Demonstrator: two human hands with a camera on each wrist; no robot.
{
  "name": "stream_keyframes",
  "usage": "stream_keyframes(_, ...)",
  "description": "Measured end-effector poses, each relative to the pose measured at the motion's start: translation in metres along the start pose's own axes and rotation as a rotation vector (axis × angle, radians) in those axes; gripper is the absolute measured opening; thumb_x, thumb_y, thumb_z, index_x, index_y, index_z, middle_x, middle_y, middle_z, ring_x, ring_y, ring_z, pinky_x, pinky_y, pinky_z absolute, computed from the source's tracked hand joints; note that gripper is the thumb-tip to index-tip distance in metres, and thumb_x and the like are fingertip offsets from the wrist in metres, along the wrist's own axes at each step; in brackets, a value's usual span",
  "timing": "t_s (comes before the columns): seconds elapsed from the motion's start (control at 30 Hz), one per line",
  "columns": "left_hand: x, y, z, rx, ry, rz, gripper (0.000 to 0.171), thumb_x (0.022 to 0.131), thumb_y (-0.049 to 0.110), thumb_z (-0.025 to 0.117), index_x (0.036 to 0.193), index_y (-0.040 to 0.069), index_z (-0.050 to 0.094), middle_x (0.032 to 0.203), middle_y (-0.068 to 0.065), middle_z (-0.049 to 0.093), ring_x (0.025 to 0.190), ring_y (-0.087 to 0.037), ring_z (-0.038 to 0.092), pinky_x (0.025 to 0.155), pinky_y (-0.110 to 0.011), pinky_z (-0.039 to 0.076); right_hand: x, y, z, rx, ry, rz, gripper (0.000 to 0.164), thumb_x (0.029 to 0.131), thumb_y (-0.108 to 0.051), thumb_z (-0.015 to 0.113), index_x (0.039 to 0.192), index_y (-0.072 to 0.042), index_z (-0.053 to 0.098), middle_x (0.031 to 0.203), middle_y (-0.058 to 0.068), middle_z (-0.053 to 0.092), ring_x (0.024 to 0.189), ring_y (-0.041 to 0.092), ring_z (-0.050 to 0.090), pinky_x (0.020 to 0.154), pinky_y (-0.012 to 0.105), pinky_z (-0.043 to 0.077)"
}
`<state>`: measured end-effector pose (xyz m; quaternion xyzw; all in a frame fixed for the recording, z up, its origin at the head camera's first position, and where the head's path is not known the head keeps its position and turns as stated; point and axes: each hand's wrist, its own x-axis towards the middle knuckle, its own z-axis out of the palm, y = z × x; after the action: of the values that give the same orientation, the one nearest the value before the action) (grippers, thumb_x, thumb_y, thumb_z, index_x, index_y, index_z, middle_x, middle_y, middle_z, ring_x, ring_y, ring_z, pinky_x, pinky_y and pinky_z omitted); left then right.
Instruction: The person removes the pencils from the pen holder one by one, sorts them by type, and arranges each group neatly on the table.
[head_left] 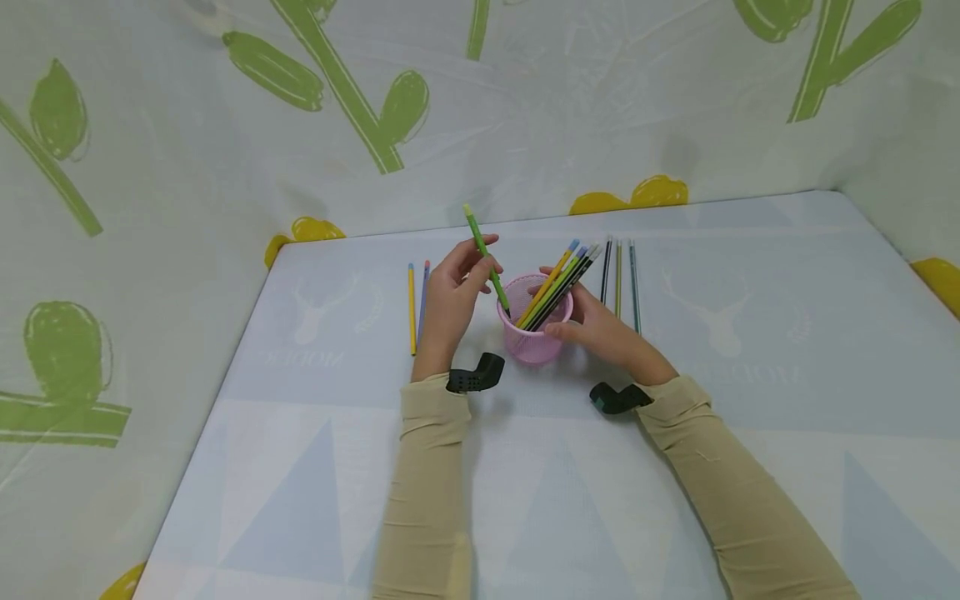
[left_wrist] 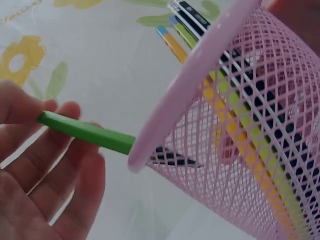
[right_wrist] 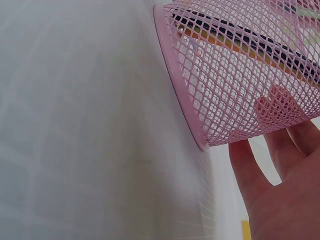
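Note:
A green pencil (head_left: 486, 256) is pinched between the thumb and fingers of my left hand (head_left: 453, 292). It slants, with its dark point just inside the rim of a pink mesh pencil cup (head_left: 534, 346). Through the mesh in the left wrist view, the pencil's tip (left_wrist: 180, 159) shows below the rim. My right hand (head_left: 600, 327) grips the cup from its right side, thumb at the front and fingers behind. In the right wrist view the fingers press the mesh wall (right_wrist: 235, 100). A bunch of pencils (head_left: 558, 287), yellow, lime and black-and-white, leans rightward in the cup.
Left of the cup, a yellow pencil (head_left: 412, 308) and a blue pencil (head_left: 424, 292) lie on the table (head_left: 300, 467), the blue one partly behind my left hand. Beyond my right hand lie a black pencil (head_left: 606, 271), an olive pencil (head_left: 618, 279) and a teal pencil (head_left: 635, 287).

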<state>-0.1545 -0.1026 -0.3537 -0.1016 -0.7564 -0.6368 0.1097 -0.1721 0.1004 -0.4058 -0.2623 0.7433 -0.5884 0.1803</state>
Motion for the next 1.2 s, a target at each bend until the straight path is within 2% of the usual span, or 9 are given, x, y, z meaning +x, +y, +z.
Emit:
stream_keyframes(0.23,0.002,-0.001,-0.001,-0.153,0.067,0.078,0.034,0.093,0.013,0.046,0.127,0.014,0.047,0.087,-0.020,0.056,0.079,-0.035,0.060,0.071,-0.040,0.050,0.000,-0.001,0.000,0.001,0.005,0.009,0.071,0.084,-0.014,0.056,0.142,-0.018,0.016,0.136,0.008,0.037,0.126,0.021,0.029,0.102,0.049,0.021)
stream_keyframes(0.4,0.002,-0.002,-0.004,-0.153,0.170,0.067,0.036,0.093,0.019,0.047,0.129,0.024,0.047,0.082,-0.015,0.059,0.074,-0.034,0.060,0.066,-0.039,0.051,-0.001,-0.002,0.000,-0.005,0.008,0.023,0.071,0.084,-0.016,0.056,0.142,-0.020,0.016,0.137,0.008,0.036,0.126,0.023,0.028,0.101,0.050,0.022)
stream_keyframes(0.63,0.000,-0.006,-0.011,-0.107,0.184,0.016,0.039,0.091,0.023,0.050,0.130,0.028,0.046,0.080,-0.015,0.062,0.071,-0.031,0.061,0.061,-0.037,0.052,0.000,-0.002,0.000,-0.006,0.012,0.030,0.071,0.084,-0.017,0.056,0.142,-0.020,0.016,0.138,0.008,0.034,0.126,0.022,0.027,0.101,0.049,0.024)
stream_keyframes(0.73,0.003,-0.020,-0.015,-0.082,0.195,-0.010,0.037,0.090,0.026,0.052,0.127,0.026,0.050,0.077,-0.014,0.062,0.065,-0.028,0.060,0.055,-0.033,0.051,0.000,-0.003,0.000,-0.006,0.011,0.031,0.071,0.084,-0.018,0.056,0.142,-0.021,0.016,0.138,0.007,0.033,0.127,0.022,0.026,0.101,0.049,0.024)
stream_keyframes(0.8,0.006,-0.031,-0.018,-0.041,0.199,-0.038,0.035,0.089,0.029,0.054,0.123,0.022,0.055,0.075,-0.012,0.062,0.061,-0.025,0.057,0.048,-0.027,0.046,-0.001,-0.003,0.000,-0.010,0.010,0.029,0.071,0.084,-0.018,0.056,0.142,-0.021,0.016,0.138,0.007,0.032,0.127,0.022,0.026,0.101,0.049,0.024)
stream_keyframes(0.97,0.008,-0.051,-0.024,0.150,0.183,-0.120,0.033,0.089,0.033,0.052,0.116,0.016,0.061,0.073,-0.004,0.063,0.059,-0.025,0.055,0.083,-0.012,0.037,-0.001,-0.001,-0.001,0.003,0.002,0.001,0.070,0.084,-0.015,0.055,0.142,-0.018,0.015,0.137,0.008,0.035,0.126,0.021,0.028,0.101,0.048,0.023)
stream_keyframes(1.03,0.006,-0.056,-0.026,0.211,0.176,-0.187,0.032,0.091,0.031,0.050,0.118,0.016,0.059,0.073,-0.003,0.063,0.061,-0.024,0.055,0.086,-0.014,0.034,0.000,0.000,-0.001,0.011,-0.003,-0.011,0.070,0.084,-0.013,0.055,0.142,-0.017,0.015,0.137,0.008,0.036,0.126,0.020,0.028,0.102,0.048,0.023)
stream_keyframes(1.1,0.005,-0.059,-0.027,0.242,0.172,-0.281,0.032,0.092,0.029,0.047,0.120,0.018,0.058,0.075,-0.003,0.062,0.061,-0.022,0.053,0.069,-0.020,0.040,0.000,0.001,-0.001,0.017,-0.010,-0.019,0.070,0.084,-0.011,0.055,0.142,-0.016,0.015,0.137,0.009,0.037,0.126,0.020,0.029,0.102,0.048,0.022)
stream_keyframes(1.2,0.003,-0.063,-0.029,0.317,0.151,-0.412,0.034,0.091,0.026,0.043,0.122,0.021,0.056,0.078,-0.006,0.062,0.058,-0.017,0.047,0.050,-0.026,0.032,0.001,0.002,-0.001,0.026,-0.016,-0.023,0.071,0.084,-0.010,0.055,0.142,-0.016,0.015,0.137,0.009,0.036,0.127,0.020,0.029,0.102,0.048,0.021)
